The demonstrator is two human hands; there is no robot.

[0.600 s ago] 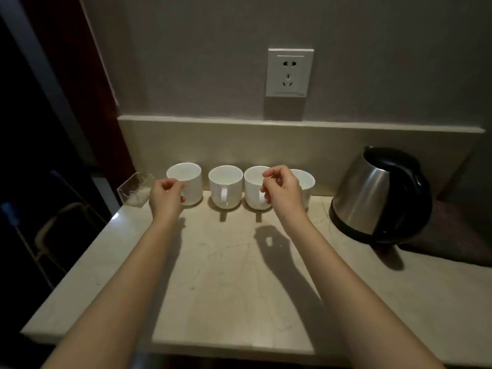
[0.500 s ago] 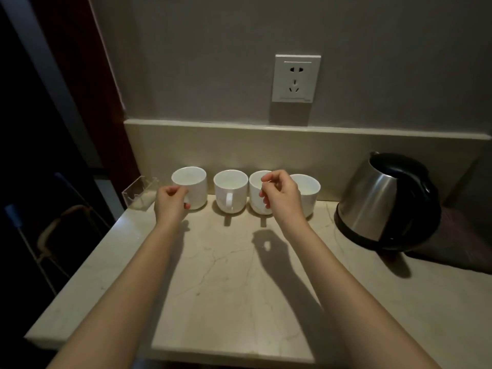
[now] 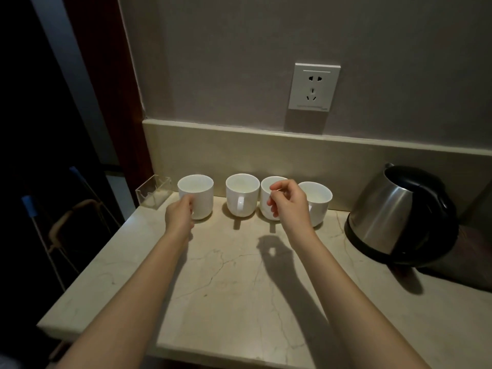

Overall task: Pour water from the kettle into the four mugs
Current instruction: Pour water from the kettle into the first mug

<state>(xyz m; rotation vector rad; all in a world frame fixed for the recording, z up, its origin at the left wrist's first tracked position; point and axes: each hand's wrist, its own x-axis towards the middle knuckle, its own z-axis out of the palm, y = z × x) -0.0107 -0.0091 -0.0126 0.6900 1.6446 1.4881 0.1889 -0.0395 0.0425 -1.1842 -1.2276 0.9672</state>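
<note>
Four white ceramic mugs (image 3: 242, 194) being lined up, steel kettle with black handle (image 3: 399, 214) untouched.
Left hand (image 3: 179, 218) grips the leftmost mug; right hand (image 3: 288, 203) pinches the third mug's rim; next, probably, reach for the kettle.

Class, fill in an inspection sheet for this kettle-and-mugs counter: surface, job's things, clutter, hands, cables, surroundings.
Surface: marble counter, veined, with arm shadows across it.
Job's things: four white mugs in a row at the back: first mug, second mug, third mug, fourth mug; steel kettle to their right, upright.
Clutter: clear plastic holder left of the mugs.
Hands: left hand grips the first mug; right hand pinches at the third mug's rim.
Cables: nothing seen.
Surroundings: wall socket, nothing plugged in; dark area left.
</note>
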